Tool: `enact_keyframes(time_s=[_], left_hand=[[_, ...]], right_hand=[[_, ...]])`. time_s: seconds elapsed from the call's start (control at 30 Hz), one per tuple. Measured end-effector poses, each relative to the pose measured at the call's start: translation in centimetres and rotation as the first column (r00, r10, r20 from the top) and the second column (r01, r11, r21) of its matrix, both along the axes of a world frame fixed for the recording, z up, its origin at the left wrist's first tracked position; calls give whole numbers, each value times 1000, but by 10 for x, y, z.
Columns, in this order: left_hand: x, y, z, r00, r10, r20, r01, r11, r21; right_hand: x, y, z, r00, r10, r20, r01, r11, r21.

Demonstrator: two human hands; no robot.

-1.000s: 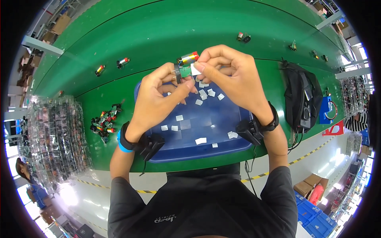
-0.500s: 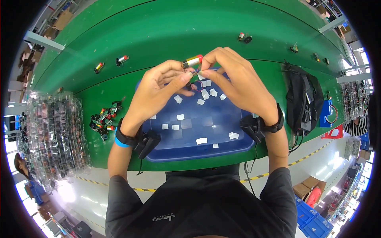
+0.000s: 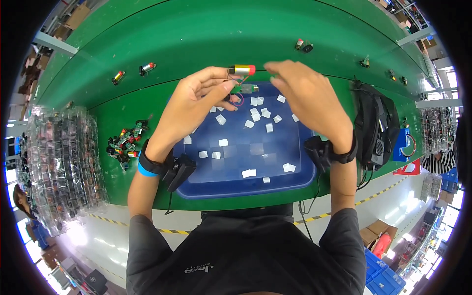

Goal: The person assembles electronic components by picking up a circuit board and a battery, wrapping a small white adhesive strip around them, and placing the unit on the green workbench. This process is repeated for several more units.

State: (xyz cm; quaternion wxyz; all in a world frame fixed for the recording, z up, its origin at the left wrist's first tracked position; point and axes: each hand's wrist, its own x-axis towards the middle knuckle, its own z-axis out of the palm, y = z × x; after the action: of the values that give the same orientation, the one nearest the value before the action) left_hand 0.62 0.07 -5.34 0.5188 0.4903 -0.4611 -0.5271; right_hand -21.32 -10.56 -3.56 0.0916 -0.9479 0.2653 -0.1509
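My left hand (image 3: 199, 101) is closed on a small green circuit board (image 3: 247, 89), pinching its left end between thumb and fingers. Thin wires run from the board, one a purple loop (image 3: 238, 101) hanging below. A cylindrical battery (image 3: 242, 70) with a yellow-silver body and red end sits just above the board, by my left fingertips. To the right, my right hand (image 3: 309, 96) is apart from the board, its thumb and fingers parted with nothing visible between them; the fingertips are blurred. Beneath both hands is a blue tray (image 3: 236, 191) with several white square pieces (image 3: 255, 115) scattered in it.
A pile of circuit boards with batteries (image 3: 129, 140) lies left of the tray, beside stacked clear plastic trays (image 3: 64, 162). A black bag (image 3: 376, 123) is on the right. Several battery assemblies (image 3: 147, 69) lie along the green table's (image 3: 196, 29) far part.
My right hand has let go of the board and moved right, its fingers parting. More of the board now shows. A white square appears in the tray where none showed before.
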Motion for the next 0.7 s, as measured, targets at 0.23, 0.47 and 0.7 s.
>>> enact_keyframes(time_s=[0.23,0.47,0.7], left_hand=[[-18,9,2,974,46,222,-20,993,-118],[-24,14,8,872,166,460,-139,986,-92],[-8,10,7,995,-38,97,41,999,-25]], right_hand=[[21,13,5,939,109,328,-165,975,151],[27,20,-1,848,-33,529,-225,881,417],[22,16,4,853,105,512,-313,887,340]])
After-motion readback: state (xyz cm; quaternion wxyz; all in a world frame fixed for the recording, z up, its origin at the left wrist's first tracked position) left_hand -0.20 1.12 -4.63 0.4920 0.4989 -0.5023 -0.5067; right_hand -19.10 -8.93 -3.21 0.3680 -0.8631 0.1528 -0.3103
